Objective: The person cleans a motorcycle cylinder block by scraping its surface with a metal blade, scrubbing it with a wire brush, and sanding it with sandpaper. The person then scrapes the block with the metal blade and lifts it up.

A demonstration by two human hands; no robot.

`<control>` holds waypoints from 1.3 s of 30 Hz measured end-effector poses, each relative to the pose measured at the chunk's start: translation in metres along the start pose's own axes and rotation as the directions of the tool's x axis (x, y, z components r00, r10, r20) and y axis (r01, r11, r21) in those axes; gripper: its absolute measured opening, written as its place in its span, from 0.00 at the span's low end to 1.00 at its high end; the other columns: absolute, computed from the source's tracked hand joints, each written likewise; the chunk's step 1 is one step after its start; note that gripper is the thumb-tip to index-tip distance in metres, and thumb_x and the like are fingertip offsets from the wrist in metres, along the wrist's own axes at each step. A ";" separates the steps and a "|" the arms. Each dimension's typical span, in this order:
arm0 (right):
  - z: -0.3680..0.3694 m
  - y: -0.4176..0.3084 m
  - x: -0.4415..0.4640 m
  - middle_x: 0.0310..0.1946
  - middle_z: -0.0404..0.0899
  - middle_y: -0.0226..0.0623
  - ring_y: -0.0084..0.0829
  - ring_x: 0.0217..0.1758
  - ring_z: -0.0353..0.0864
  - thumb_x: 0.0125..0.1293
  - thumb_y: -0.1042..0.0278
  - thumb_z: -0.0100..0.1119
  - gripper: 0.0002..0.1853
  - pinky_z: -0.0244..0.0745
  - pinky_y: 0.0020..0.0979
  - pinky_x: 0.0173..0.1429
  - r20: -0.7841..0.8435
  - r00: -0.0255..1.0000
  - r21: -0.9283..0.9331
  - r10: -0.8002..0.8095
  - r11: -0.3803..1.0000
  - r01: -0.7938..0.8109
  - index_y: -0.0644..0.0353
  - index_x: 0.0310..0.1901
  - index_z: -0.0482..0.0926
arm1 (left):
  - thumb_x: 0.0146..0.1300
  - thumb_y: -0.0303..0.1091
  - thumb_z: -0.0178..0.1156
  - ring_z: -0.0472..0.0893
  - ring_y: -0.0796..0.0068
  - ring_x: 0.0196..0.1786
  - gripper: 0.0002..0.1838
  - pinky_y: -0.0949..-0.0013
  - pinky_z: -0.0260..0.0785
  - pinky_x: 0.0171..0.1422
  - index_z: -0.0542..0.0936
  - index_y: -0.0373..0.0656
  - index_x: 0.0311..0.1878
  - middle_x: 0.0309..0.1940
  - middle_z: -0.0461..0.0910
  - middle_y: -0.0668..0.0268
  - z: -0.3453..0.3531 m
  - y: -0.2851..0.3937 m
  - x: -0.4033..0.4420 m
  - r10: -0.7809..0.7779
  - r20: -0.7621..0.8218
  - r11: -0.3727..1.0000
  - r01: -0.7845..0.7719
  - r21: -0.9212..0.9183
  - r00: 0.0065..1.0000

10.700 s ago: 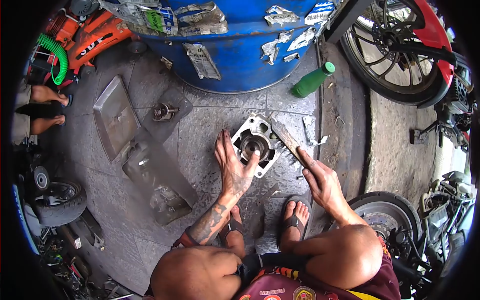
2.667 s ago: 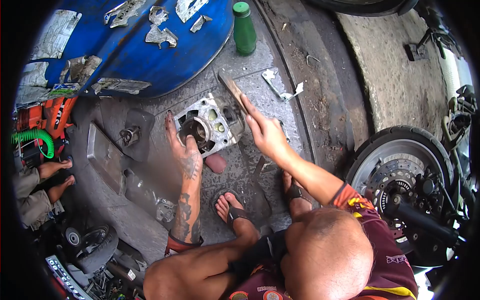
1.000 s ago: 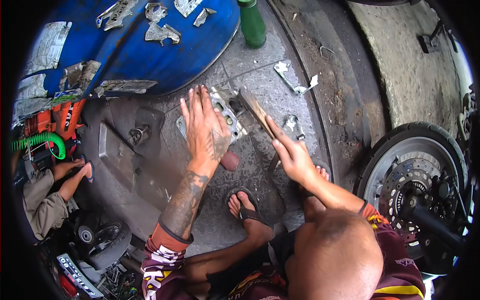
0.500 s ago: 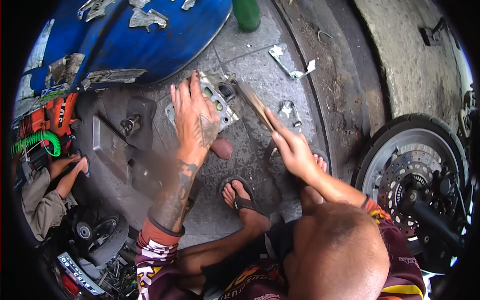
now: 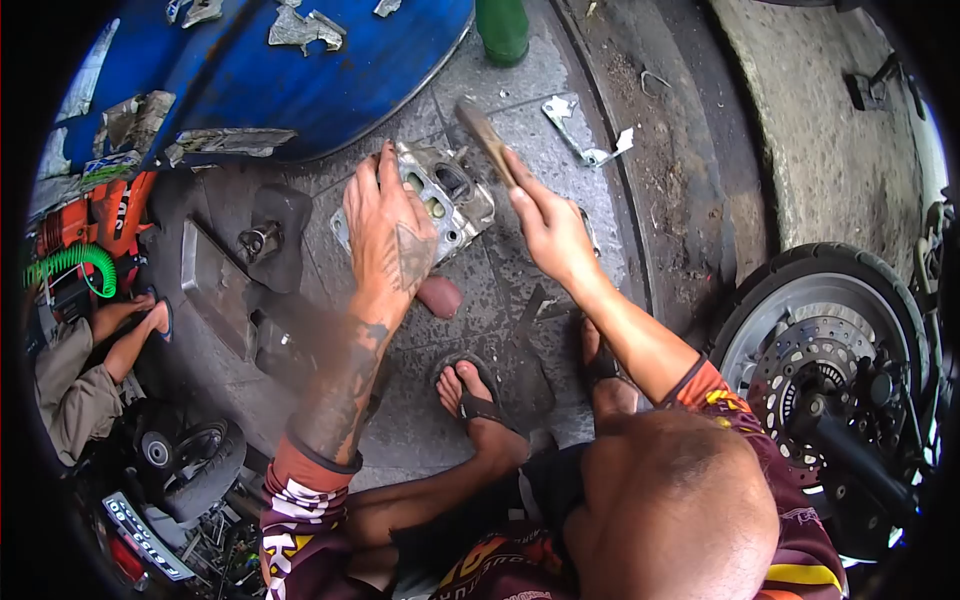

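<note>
My left hand (image 5: 390, 225) rests over the near left side of a metal engine casting (image 5: 455, 205), its fingers laid together across the flat face and gripping it. Openings and a dark round port show on the part of the casting left uncovered. In my right hand (image 5: 550, 220) is a wooden-handled tool (image 5: 483, 138) with a flat grey end; its exact kind cannot be made out. The tool is raised just right of the casting, angled up and away. Below the casting, a reddish rounded object (image 5: 440, 297) lies on the floor, partly hidden.
A blue drum (image 5: 330, 90) and a green bottle (image 5: 502, 35) stand at the far side. A bent metal bracket (image 5: 590, 150) lies to the right. Left are a metal channel (image 5: 210, 290) and a small metal part (image 5: 262, 242). A motorcycle wheel (image 5: 730, 340) stands right; another person's legs (image 5: 130, 340) show left.
The tool in my right hand has moved up and slightly left, away from the casting's right side. My left hand stays on the casting.
</note>
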State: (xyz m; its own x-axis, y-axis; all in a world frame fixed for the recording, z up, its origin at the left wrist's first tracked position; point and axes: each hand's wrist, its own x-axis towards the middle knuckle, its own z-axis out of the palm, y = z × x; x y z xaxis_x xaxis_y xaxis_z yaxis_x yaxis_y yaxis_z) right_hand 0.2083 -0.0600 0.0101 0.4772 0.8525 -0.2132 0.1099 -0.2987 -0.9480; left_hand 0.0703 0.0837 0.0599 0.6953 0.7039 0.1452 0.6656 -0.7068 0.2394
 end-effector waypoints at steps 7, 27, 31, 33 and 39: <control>-0.021 0.002 -0.054 0.64 0.73 0.51 0.49 0.68 0.72 0.76 0.67 0.46 0.25 0.65 0.37 0.72 0.036 0.999 0.025 -0.018 1.000 0.017 0.50 0.74 0.65 | 0.62 0.26 0.51 0.70 0.43 0.59 0.28 0.48 0.60 0.67 0.67 0.29 0.67 0.54 0.70 0.43 -0.001 0.003 0.001 -0.028 0.014 1.000 0.028 -0.003 1.000; 0.010 -0.005 0.007 0.72 0.67 0.48 0.41 0.76 0.64 0.77 0.67 0.45 0.26 0.56 0.33 0.77 0.075 0.997 0.124 0.015 0.992 -0.024 0.57 0.74 0.63 | 0.63 0.24 0.51 0.69 0.44 0.60 0.29 0.50 0.60 0.68 0.66 0.29 0.69 0.57 0.69 0.44 -0.003 -0.004 -0.004 -0.038 0.040 0.999 0.039 -0.014 0.998; -0.007 0.018 -0.074 0.72 0.66 0.47 0.38 0.77 0.63 0.77 0.67 0.44 0.26 0.55 0.33 0.77 0.087 0.996 0.178 -0.013 0.984 -0.003 0.59 0.74 0.62 | 0.69 0.25 0.47 0.70 0.45 0.62 0.27 0.52 0.61 0.70 0.65 0.32 0.71 0.61 0.69 0.45 -0.005 -0.004 -0.005 -0.075 0.056 0.997 0.073 0.034 0.996; -0.002 0.015 -0.047 0.72 0.66 0.48 0.38 0.76 0.64 0.77 0.67 0.44 0.26 0.56 0.33 0.76 0.098 0.993 0.201 0.070 0.976 -0.089 0.59 0.74 0.63 | 0.68 0.25 0.47 0.69 0.45 0.62 0.27 0.52 0.60 0.70 0.65 0.32 0.71 0.60 0.69 0.45 -0.008 -0.003 -0.004 0.010 0.083 0.999 -0.006 -0.047 0.996; 0.016 0.001 0.009 0.70 0.68 0.49 0.41 0.74 0.67 0.76 0.68 0.44 0.26 0.57 0.33 0.76 0.064 0.998 0.164 0.029 0.986 -0.039 0.57 0.74 0.63 | 0.62 0.25 0.53 0.68 0.44 0.59 0.30 0.49 0.61 0.68 0.65 0.27 0.69 0.58 0.68 0.44 -0.003 -0.006 -0.004 -0.050 0.039 0.998 0.051 -0.021 0.998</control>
State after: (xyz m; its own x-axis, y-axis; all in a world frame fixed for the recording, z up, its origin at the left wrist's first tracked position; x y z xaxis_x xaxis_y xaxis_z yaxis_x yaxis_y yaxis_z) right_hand 0.1985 -0.0461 0.0030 0.4232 0.8693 -0.2555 -0.0531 -0.2577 -0.9648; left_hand 0.0627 0.0856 0.0609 0.6710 0.7352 0.0957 0.6942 -0.6684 0.2671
